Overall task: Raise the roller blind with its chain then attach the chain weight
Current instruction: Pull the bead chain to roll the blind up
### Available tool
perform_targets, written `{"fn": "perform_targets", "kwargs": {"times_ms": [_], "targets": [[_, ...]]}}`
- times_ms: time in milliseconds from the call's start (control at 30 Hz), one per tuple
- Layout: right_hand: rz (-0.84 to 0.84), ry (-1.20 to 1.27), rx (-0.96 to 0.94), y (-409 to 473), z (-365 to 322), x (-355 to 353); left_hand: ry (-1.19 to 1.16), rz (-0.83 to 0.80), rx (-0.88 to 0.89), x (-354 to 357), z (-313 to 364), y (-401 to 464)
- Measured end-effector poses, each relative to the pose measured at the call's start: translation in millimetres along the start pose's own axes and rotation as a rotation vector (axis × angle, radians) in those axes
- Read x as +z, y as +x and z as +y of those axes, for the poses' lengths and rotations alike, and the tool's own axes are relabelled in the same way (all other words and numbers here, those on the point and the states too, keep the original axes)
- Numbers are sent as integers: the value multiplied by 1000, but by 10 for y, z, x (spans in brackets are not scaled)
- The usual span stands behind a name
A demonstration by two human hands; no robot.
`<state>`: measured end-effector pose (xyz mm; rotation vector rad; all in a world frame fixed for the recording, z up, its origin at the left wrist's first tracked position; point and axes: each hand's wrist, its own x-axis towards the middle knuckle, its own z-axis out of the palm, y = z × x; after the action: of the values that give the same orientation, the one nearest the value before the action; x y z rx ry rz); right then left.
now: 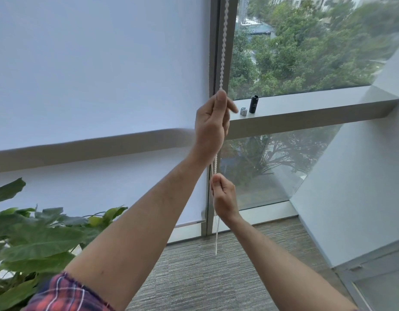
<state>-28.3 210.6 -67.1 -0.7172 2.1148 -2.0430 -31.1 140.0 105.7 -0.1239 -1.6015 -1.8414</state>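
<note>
1. A white bead chain [223,48] hangs down the grey window frame [213,52], just right of a pale roller blind [93,75] that covers the left window almost to the floor.
2. The left hand [213,122] is raised, its fingers clenched around the chain with the thumb pointing up along the beads.
3. The right hand [224,196] is lower on the same chain, pinching it between thumb and curled fingers; the loose end trails below toward the carpet [205,277].
4. On the window ledge [306,108] to the right stand a small silver cylinder [244,111] and, just beside it, a taller black cylinder [253,104]. These are probably the parts of the chain weight, not yet attached.
5. The blind looks barely raised, so the pulling step is probably in hand. To do it well: pull straight down in line with the chain, alternate hands in steady strokes, and keep the beads taut so they do not skip in the mechanism.
6. Hard to make out: the chain's two strands blur together between the hands, so I cannot tell which strand each hand holds. The top roller is cut off above. The chain's lower end is a faint blur.
7. Leaves of a large plant [32,239] fill the lower left; trees show through the glass.
</note>
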Motion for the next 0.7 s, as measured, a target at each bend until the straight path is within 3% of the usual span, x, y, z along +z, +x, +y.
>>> {"fn": "perform_targets", "kwargs": {"times_ms": [300, 433, 700], "targets": [[-205, 97, 210, 40, 180, -199, 24, 82, -75, -18, -294, -194], [-228, 27, 201, 235, 102, -299, 36, 107, -124, -78, -435, -308], [-178, 307, -9, 791, -982, -251, 76, 119, -214, -205, -736, -614]]}}
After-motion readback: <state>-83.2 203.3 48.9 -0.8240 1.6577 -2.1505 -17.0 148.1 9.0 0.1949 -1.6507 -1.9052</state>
